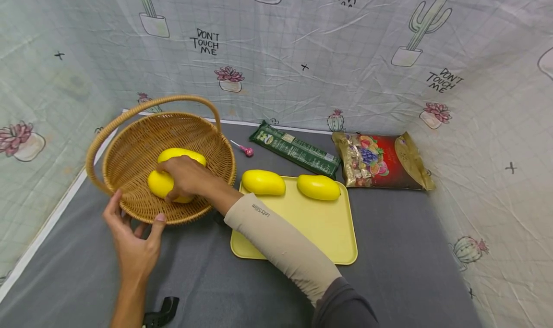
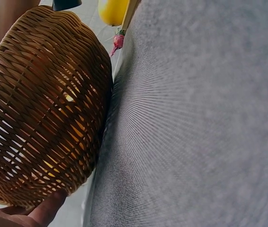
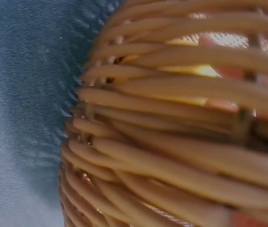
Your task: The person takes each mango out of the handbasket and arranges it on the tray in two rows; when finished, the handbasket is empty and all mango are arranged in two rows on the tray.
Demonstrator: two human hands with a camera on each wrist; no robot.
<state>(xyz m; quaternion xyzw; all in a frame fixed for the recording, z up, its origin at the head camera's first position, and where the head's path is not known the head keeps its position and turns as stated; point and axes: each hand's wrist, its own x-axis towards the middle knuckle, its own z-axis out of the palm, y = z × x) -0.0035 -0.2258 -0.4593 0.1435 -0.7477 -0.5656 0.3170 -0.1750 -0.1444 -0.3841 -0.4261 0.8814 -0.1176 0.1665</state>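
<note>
At basket rim (image 1: pixel 233 160), left grip (image 1: pixel 136 241) pinching; round mango (image 1: pixel 159 184), clear only in head view, right grip (image 1: pixel 185 175).

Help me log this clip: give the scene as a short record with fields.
Left hand: holds the basket by its near side
Right hand: inside the basket, fingers around a yellow fruit
Basket: woven, arched handle; a second yellow fruit beyond the held one
Tray: yellow; one fruit at far left, another at far right
Beyond tray, left to right: lollipop, green packet, red-and-gold bag
</note>
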